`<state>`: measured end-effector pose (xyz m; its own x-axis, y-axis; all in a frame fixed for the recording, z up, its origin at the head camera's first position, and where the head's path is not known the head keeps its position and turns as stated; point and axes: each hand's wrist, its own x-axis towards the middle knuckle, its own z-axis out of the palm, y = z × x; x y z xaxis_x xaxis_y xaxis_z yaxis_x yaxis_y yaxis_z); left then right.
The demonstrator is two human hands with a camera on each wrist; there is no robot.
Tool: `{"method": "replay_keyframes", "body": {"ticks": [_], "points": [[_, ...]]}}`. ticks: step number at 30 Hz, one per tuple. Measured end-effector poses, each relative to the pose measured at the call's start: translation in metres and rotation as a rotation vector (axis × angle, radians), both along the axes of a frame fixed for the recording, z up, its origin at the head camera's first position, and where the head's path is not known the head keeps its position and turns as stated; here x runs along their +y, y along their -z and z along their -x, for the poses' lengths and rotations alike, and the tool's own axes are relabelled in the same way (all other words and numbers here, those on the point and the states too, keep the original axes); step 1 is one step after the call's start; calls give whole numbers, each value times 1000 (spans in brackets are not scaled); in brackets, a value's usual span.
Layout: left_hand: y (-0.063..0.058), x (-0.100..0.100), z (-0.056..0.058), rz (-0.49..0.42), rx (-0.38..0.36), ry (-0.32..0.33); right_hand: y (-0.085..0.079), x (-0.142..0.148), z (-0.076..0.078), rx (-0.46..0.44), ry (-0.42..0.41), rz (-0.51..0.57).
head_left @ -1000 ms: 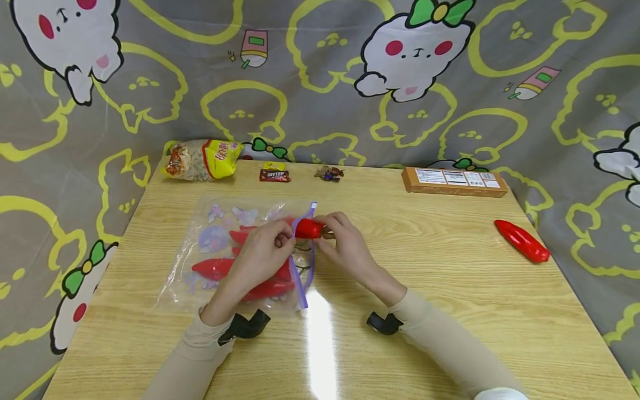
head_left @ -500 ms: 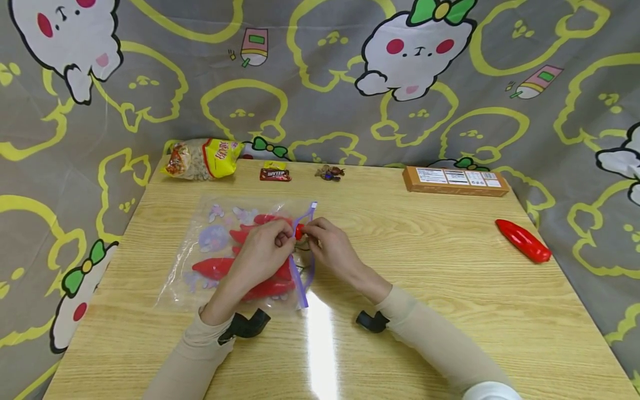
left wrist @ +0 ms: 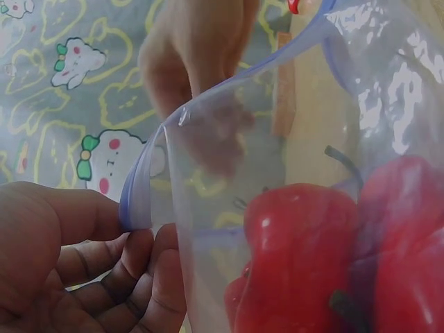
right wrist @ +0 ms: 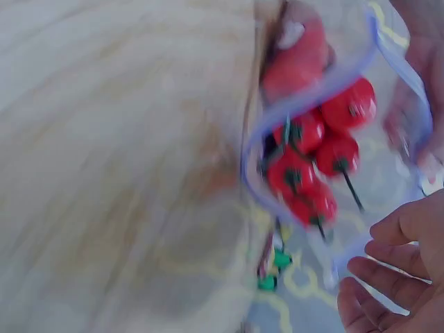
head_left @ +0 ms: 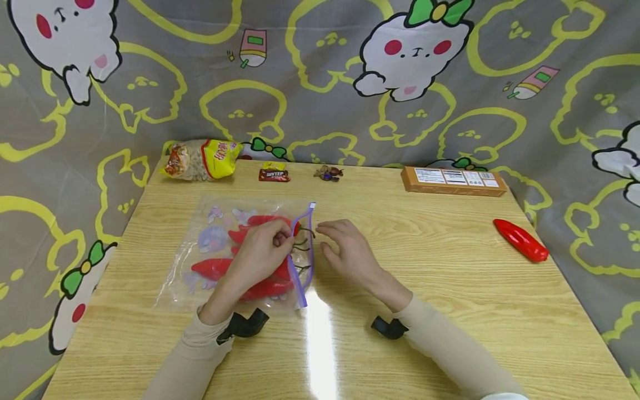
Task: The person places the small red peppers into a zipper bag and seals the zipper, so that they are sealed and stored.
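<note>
A clear zip bag with a purple zip strip [head_left: 301, 291] lies on the table, its mouth gaping to the right. Inside are several red peppers [head_left: 212, 269] with thin dark stems pointing at the opening; in the left wrist view, glossy peppers [left wrist: 298, 263] fill the bag. My left hand [head_left: 262, 247] pinches the zip edge [left wrist: 136, 187] between thumb and index finger, holding the mouth apart. Just right of the opening, my right hand [head_left: 350, 253] holds nothing, its fingers loosely bent; the right wrist view also shows these fingers [right wrist: 385, 267] apart from the bag.
Another red pepper [head_left: 521, 240] lies at the table's right side. Along the back edge stand a yellow snack bag [head_left: 202, 160], a dark red wrapped bar [head_left: 274, 175], a small dark clump [head_left: 329, 173] and a long orange-brown box [head_left: 454, 181]. Patterned cloth [head_left: 330, 116] hangs behind.
The right hand has pushed a red pepper leftward into the bag, let go of it and drawn back to the right. The left hand has stayed on the bag's edge.
</note>
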<state>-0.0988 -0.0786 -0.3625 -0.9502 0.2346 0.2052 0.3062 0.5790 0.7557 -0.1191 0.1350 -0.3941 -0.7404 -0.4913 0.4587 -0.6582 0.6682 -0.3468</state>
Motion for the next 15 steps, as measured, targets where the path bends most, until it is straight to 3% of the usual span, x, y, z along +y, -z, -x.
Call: {"method": "replay_keyframes", "body": {"ticks": [4,7,11,15], "points": [[0,-1,0,-1,-10,-2,-8,44,-2,45,79,47],[0,-1,1,-1,-19,-4,-12,87,-1,104,190,62],[0,-1,1,-1,-30,-9,-17,154,5,155,385,30],[-1,-2,1,2,-42,-13,-17,224,11,104,593,-18]]}}
